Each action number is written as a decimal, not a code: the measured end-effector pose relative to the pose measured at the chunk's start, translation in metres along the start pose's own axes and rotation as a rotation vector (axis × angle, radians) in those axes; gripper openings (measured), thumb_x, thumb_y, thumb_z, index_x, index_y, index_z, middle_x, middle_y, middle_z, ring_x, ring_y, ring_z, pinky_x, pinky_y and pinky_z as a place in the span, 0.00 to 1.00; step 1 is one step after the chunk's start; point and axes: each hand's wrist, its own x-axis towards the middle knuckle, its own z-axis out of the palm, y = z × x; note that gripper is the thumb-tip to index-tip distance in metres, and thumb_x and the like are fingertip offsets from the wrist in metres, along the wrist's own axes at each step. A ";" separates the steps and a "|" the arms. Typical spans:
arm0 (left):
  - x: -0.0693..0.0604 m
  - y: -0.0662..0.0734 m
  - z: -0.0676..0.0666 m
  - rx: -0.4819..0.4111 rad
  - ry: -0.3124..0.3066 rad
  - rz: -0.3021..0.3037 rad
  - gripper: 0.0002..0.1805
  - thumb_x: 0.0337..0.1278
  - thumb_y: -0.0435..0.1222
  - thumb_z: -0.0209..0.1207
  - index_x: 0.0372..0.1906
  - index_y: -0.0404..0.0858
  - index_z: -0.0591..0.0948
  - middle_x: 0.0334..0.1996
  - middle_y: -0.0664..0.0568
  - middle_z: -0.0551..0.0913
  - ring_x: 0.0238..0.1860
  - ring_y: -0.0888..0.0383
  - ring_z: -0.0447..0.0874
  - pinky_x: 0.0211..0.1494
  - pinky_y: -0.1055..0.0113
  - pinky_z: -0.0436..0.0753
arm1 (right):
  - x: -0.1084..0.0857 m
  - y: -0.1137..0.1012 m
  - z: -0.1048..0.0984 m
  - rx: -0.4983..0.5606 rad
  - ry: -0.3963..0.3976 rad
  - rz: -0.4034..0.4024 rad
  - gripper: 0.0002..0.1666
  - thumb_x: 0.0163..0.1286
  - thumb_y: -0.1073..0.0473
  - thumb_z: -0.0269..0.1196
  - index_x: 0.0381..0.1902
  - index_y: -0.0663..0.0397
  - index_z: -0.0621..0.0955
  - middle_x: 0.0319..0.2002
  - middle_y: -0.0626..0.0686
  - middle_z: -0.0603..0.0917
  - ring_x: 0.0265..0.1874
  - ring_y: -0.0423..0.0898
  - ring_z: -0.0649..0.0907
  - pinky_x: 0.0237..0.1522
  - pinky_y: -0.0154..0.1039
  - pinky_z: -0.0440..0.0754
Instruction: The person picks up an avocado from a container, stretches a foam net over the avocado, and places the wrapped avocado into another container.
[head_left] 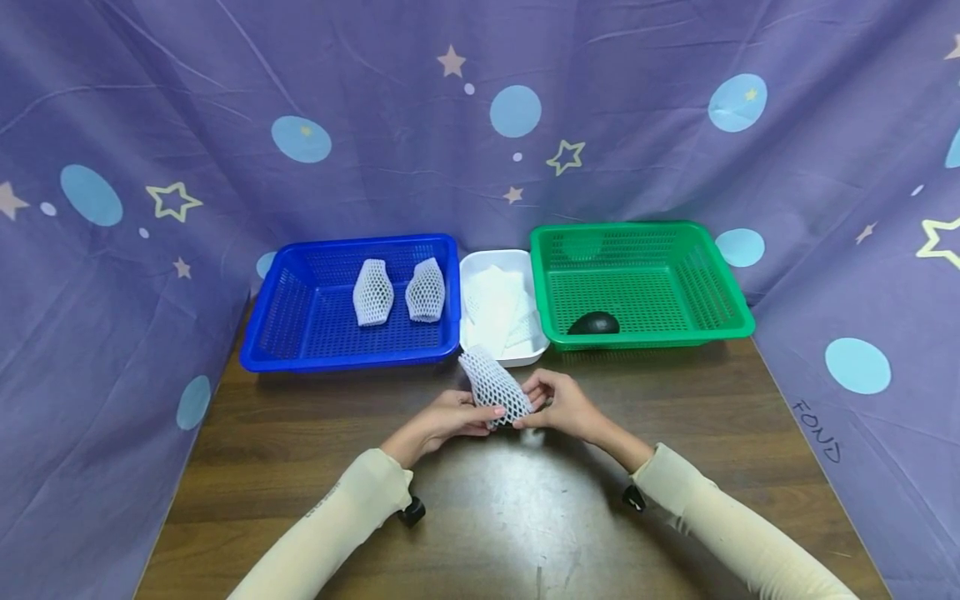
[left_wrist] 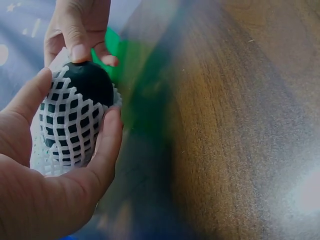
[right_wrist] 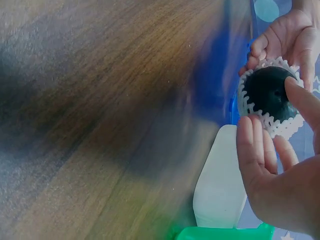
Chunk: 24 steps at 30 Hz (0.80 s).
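Note:
A dark avocado [left_wrist: 92, 82] sits partly inside a white foam net sleeve [head_left: 495, 387], its bare end showing at the sleeve's mouth. My left hand [head_left: 448, 417] grips the netted part from the side, thumb and fingers around it. At the open end, my right hand [head_left: 564, 408] has its thumb on the avocado's bare end and its fingers by the sleeve's rim, as the right wrist view shows. The sleeve's other end extends loose toward the white tray [head_left: 517, 361].
The blue basket [head_left: 352, 364] at the left holds two netted pieces [head_left: 372, 293]. Flat foam sleeves [head_left: 498, 304] lie in the white tray in the middle. Another avocado [head_left: 595, 323] lies in the green basket [head_left: 652, 340] at the right. A purple curtain [head_left: 420, 150] hangs behind.

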 end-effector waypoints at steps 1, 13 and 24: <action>0.000 0.000 0.000 0.001 0.006 0.001 0.19 0.62 0.37 0.67 0.49 0.26 0.77 0.33 0.49 0.85 0.34 0.59 0.86 0.57 0.57 0.87 | 0.000 0.000 0.000 -0.002 -0.010 -0.001 0.26 0.46 0.70 0.80 0.43 0.67 0.80 0.35 0.62 0.86 0.33 0.47 0.84 0.39 0.39 0.87; 0.000 0.011 -0.006 -0.006 0.055 -0.016 0.06 0.63 0.32 0.67 0.35 0.35 0.80 0.29 0.53 0.84 0.31 0.61 0.86 0.50 0.63 0.89 | 0.008 -0.003 -0.009 0.032 -0.134 0.048 0.33 0.54 0.69 0.77 0.57 0.71 0.76 0.38 0.66 0.86 0.33 0.44 0.86 0.38 0.31 0.86; 0.000 0.013 -0.005 -0.011 0.009 -0.063 0.10 0.66 0.40 0.65 0.35 0.37 0.80 0.26 0.53 0.87 0.30 0.61 0.87 0.60 0.52 0.85 | 0.007 -0.003 -0.006 0.049 -0.042 0.066 0.25 0.54 0.67 0.78 0.47 0.72 0.80 0.37 0.67 0.87 0.32 0.48 0.87 0.35 0.31 0.88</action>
